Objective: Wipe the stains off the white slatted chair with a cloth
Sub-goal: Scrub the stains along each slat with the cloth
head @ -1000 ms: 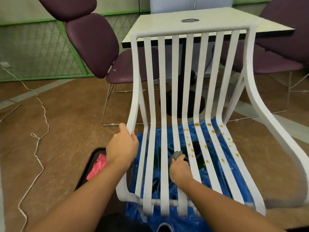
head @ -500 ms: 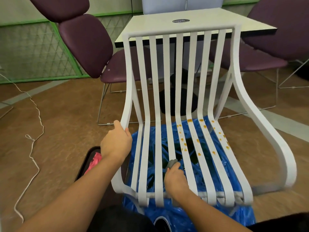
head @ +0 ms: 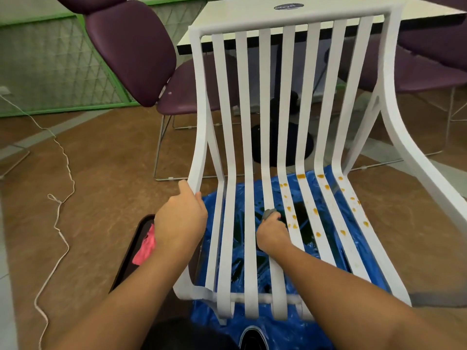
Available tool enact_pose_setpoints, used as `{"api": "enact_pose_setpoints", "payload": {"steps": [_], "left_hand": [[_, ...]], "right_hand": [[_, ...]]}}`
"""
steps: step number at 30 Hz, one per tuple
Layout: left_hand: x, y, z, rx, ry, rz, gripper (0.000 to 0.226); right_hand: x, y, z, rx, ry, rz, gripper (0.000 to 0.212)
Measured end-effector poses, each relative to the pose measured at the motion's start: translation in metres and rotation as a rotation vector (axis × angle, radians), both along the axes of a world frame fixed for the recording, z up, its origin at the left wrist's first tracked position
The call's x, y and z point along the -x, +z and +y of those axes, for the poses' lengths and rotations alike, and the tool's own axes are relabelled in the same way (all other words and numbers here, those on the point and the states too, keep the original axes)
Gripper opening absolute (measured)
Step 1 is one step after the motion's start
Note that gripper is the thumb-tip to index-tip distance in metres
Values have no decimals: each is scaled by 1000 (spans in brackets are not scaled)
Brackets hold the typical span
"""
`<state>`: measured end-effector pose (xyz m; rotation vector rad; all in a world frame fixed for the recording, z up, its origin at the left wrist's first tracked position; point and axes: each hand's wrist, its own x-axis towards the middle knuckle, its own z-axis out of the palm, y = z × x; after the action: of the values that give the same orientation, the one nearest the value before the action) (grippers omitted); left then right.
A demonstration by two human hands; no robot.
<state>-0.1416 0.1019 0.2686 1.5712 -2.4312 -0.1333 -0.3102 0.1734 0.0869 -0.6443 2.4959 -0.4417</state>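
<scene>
Likely canteen or break room: purple padded chairs [head: 131,46], pedestal table [head: 240,8], green mesh partition [head: 50,66], brown floor [head: 101,160].

Soft, even indoor light, wide-angle bend.
We see the white slatted chair [head: 265,97] lit brightly from above without glare, its arm casting one faint grey shadow on the floor [head: 101,160] at 4 o'clock. Small glints dot the blue sheet [head: 290,332]. Straight lines bow toward 3 and 9 o'clock. The forearms [head: 353,294] at 6 o'clock look soft, and the cloth [head: 268,212] in the right hand [head: 273,233] is a blurred grey lump.
</scene>
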Motion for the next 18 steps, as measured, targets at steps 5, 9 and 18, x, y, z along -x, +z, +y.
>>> {"api": "enact_pose_setpoints", "payload": {"steps": [5, 9, 18], "left_hand": [[1, -5, 0, 47, 16, -77, 18], [2, -5, 0, 53, 21, -108, 17], [2, 0, -1, -52, 44, 28, 19]], "right_hand": [[28, -1, -35, 73, -112, -34, 59], [49, -3, -62, 129, -140, -62, 61], [85, -10, -108, 48, -63, -7, 69]]}}
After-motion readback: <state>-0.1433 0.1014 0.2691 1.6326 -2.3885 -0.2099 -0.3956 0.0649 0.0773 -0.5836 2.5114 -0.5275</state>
